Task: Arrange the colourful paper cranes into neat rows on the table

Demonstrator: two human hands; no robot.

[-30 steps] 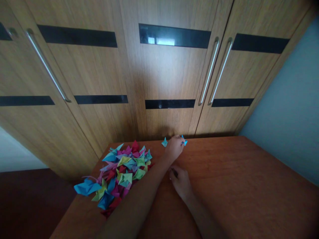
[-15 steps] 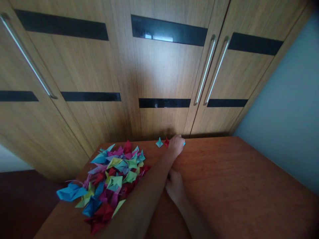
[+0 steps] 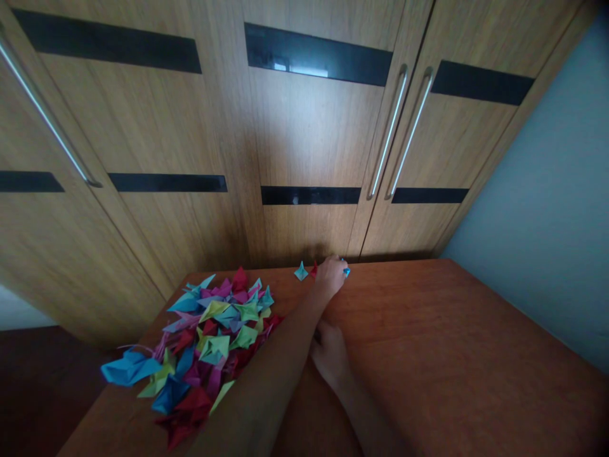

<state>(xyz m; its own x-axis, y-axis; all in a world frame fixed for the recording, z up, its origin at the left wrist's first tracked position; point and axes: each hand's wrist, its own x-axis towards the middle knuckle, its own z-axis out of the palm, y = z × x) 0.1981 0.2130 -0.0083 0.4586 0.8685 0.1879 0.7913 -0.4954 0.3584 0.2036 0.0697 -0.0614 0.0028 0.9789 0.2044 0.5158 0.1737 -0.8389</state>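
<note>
At the far edge of the table, my left hand (image 3: pixel 330 274) is closed on a small blue origami crane (image 3: pixel 347 272), which pokes out past its fingertips. Just left of that hand stand a red origami crane (image 3: pixel 314 270), partly covered by it, and a light-blue origami crane (image 3: pixel 301 271). My right hand (image 3: pixel 332 355) rests low over the table behind my left forearm, its fingers curled in. Whatever it may hold is hidden. A heap of multicoloured origami cranes (image 3: pixel 214 348) lies left of my left forearm, which covers part of it.
The brown wooden table (image 3: pixel 442 355) reaches to a wooden wardrobe (image 3: pixel 309 139) with black strips and metal handles. A pale wall (image 3: pixel 542 209) borders the table on the right. Dark floor (image 3: pixel 42 387) shows at the lower left.
The view has shifted slightly. My left hand has turned a little at the far edge, and more of the blue crane shows. My right hand stays about where it was.
</note>
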